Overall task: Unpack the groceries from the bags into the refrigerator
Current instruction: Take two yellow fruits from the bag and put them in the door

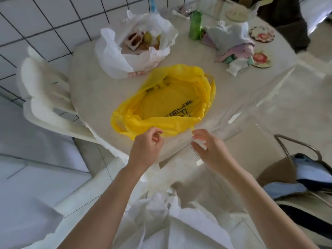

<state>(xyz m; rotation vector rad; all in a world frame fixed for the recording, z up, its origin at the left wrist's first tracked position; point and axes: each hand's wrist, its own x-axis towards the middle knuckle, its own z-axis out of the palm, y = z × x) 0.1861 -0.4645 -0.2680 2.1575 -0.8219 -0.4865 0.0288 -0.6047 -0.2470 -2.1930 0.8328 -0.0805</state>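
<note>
A yellow plastic bag point(167, 103) lies open on the round table point(93, 94), and I see nothing inside it but its own folds. My left hand point(147, 142) pinches the bag's near rim. My right hand point(206, 142) hovers just right of that rim with relaxed fingers, holding nothing. A white plastic bag point(115, 58) stands open behind the yellow one, with fruit point(149, 38) and a packet inside.
A green can point(195, 25), crumpled cloths point(233, 44) and round coasters point(262, 34) sit at the table's far right. A white plastic chair point(46, 97) stands at the left. More white bags point(161, 212) lie below my arms. A metal-framed chair point(301, 169) with a bag is at the right.
</note>
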